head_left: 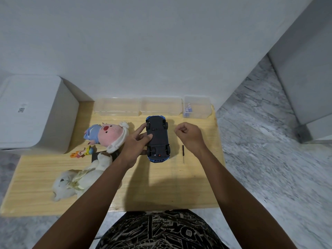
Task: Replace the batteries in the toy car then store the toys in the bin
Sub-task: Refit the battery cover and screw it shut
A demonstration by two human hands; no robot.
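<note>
The toy car [158, 139] lies belly-up on the table [161, 186], toward its far edge, just in front of the clear containers. The left hand [134, 144] steadies it: fingers straight, pressing the chassis and the left side. The right hand [188, 135] hovers beside the car with fingers curled; whether it pinches a small part such as a screw cannot be told. The screwdriver [183, 154] lies loose near the right edge of the table. Batteries [188, 110] stand in the far right container [199, 106]

Risks: a small screw may drop and roll off the right edge; the car may slide under one-sided pressure; the screwdriver may be knocked by the forearm
</note>
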